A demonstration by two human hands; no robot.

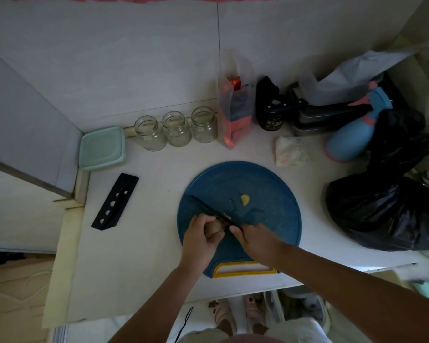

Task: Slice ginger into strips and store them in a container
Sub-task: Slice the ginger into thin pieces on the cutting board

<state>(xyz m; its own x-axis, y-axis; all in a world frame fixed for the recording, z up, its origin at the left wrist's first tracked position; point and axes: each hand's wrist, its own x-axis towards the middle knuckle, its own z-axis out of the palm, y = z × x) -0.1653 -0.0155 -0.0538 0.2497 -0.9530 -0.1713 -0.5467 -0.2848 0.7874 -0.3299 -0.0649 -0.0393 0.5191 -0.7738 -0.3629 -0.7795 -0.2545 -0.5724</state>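
Near the front of the blue cutting board (270, 184), the left grip (201, 240) is clasping the ginger chunk (215, 227) while the right grip (254, 240) is grasping the black knife (206, 209) mid-slice, the next cut probably calling for thin spacing.

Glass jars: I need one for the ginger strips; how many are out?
3 clear glass jars, lidless, in a row along the back wall: left, middle, right. The black plastic bag at right may hide more.

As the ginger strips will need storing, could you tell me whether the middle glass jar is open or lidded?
Open: the middle glass jar stands upright with no lid, its bare mouth showing.
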